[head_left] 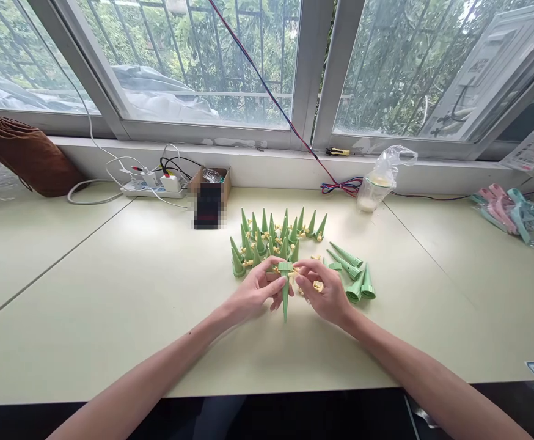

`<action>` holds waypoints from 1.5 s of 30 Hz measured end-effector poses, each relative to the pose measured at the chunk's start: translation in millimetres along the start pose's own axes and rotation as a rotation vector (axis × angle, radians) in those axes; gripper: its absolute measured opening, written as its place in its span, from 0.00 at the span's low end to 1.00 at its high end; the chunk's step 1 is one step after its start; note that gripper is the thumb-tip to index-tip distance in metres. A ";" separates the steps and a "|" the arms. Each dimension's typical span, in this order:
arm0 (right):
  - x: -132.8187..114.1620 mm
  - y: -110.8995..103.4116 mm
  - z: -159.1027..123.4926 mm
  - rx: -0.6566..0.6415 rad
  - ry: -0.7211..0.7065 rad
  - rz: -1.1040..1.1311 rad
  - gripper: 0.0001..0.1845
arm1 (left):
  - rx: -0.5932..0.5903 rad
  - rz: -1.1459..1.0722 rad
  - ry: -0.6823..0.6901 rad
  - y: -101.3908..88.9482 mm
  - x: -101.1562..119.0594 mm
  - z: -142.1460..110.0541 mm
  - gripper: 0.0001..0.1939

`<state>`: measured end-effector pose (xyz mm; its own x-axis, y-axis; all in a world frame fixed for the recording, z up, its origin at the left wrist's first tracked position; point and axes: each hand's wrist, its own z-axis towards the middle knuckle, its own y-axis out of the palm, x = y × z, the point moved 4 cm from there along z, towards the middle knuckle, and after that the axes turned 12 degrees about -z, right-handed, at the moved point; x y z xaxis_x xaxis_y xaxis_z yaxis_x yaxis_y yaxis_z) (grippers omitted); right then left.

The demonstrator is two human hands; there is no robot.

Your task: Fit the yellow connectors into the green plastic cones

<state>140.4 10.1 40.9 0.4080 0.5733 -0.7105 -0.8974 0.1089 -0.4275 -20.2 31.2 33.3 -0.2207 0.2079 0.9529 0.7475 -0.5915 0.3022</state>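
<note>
My left hand [258, 291] grips a green cone-shaped spike [285, 297], held point down above the pale table [124, 299]. My right hand [322, 292] pinches the top of the same spike at a small yellow part [293, 273], and another yellow piece [318, 286] lies in its palm. Behind my hands several assembled green spikes with yellow valves [274, 235] stand upright in a cluster. To the right, several bare green spikes [353, 274] lie on their sides.
A power strip with cables [154, 183] and a small cardboard box [212, 180] sit by the window sill. A black object [208, 206] stands near them. A plastic bag [379, 180] lies at the back, pink and teal packets [517, 214] at far right, a brown bag [26, 156] at far left.
</note>
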 end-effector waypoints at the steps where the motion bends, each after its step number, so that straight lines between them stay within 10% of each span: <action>1: 0.2 -1.2 0.4 0.015 0.013 -0.028 0.06 | 0.025 0.020 0.010 -0.3 0.4 -0.1 0.19; 19: 7.0 1.1 0.9 -0.020 0.123 -0.110 0.07 | 0.182 0.572 0.264 3.2 6.1 -5.0 0.12; 30: 8.4 4.7 -1.7 -0.110 -0.003 -0.304 0.07 | 0.159 0.767 0.237 0.5 -2.1 -7.5 0.14; 45: 7.7 -12.8 6.5 0.093 -0.037 -0.468 0.08 | 0.153 0.844 0.165 9.9 -2.1 -10.9 0.14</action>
<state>154.0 18.4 44.5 0.7674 0.4733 -0.4326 -0.6303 0.4334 -0.6441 -19.1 16.4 34.6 0.3655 -0.3751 0.8519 0.7755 -0.3834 -0.5016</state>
